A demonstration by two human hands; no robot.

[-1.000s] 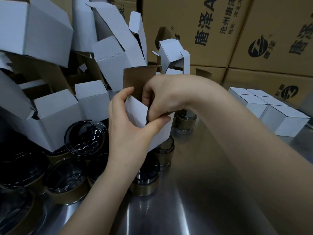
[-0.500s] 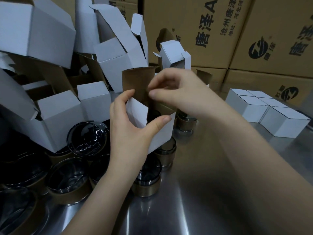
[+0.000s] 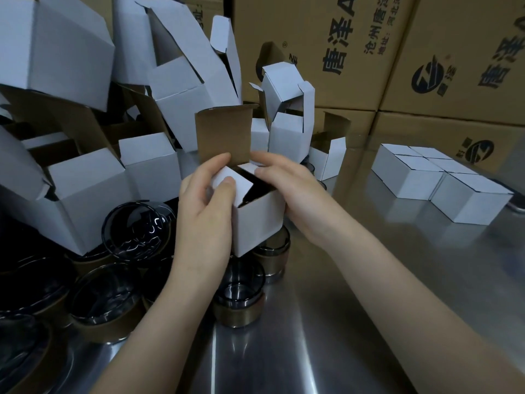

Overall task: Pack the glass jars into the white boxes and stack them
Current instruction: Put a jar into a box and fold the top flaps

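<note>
Two hands hold one white box [image 3: 260, 220] in the air, just above the jars [image 3: 238, 302] that stand on the steel table [image 3: 341, 322]. I judge the box light and rather soft. It is thin card and will dent if squeezed, so it is better taken by the walls near the corners. A glass jar inside would add weight and be fragile, but the dark inside does not show me one. The left hand [image 3: 204, 211] wraps the left wall, its thumb [image 3: 227, 182] pressing one side flap [image 3: 235, 189] inward, its forefinger touching the base of the upright lid [image 3: 224, 135]. The right hand [image 3: 292, 191] lies against the right wall, two fingertips close together at the other small flap. Whether they pinch or only push it, I cannot tell.
</note>
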